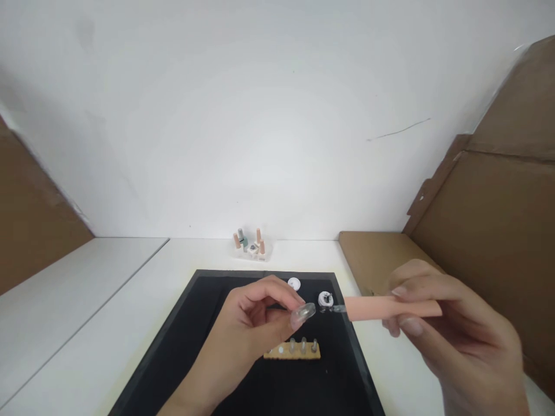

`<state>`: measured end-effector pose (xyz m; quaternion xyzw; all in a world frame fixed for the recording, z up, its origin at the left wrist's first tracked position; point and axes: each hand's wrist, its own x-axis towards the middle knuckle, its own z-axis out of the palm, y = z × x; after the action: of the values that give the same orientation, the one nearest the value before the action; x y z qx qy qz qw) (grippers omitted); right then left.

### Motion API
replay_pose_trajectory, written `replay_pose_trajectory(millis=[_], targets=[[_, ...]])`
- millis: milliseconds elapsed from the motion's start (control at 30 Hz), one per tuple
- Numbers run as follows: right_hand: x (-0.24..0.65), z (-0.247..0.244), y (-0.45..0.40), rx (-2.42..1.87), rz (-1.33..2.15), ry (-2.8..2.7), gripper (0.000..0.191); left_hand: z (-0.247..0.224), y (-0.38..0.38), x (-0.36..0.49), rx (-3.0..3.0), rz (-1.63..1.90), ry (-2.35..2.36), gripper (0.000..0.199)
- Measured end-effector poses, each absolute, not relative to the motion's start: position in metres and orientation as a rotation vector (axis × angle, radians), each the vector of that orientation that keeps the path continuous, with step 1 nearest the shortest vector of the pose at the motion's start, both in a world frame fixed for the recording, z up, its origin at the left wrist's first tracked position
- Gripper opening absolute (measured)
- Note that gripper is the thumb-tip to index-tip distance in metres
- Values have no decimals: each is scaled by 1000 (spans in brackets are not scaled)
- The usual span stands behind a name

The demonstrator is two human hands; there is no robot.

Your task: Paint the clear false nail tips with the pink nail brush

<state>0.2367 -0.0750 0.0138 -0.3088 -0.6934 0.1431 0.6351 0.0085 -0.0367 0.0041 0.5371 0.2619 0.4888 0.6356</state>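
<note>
Above the black mat, my left hand (255,323) pinches a clear nail tip (306,312) between thumb and forefinger. My right hand (451,323) grips a long pink brush cap (373,308), held level, its brush (338,309) pointing left toward the nail tip with a gap between them. Behind the brush sits a small round white jar (325,299) with something dark on it. Below my left fingertips lies a wooden strip (298,354) with several clear nail tips standing on it.
A white round lid (293,283) lies near the back of the black mat (191,346). Farther back, a clear tray (266,254) holds several small bottles with pink and grey-green caps. Cardboard (498,231) stands on the right, and more cardboard (34,214) on the left.
</note>
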Motion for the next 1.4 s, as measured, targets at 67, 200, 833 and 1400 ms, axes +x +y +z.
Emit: replay_pose_trajectory(millis=[67,200,833,1400], targets=[[236,15,-75,-694,335,-1609,9,4,-37,10,1264,1155,616,14],[235,19,-75,-696,346,-1675,10,8,-39,15,1346,1197,643,22],[239,19,-74,-699,339,-1705,19,9,-49,10,1538,1319,681,29],[237,18,-73,-662,340,-1685,10,13,-47,11,1568,1305,692,33]])
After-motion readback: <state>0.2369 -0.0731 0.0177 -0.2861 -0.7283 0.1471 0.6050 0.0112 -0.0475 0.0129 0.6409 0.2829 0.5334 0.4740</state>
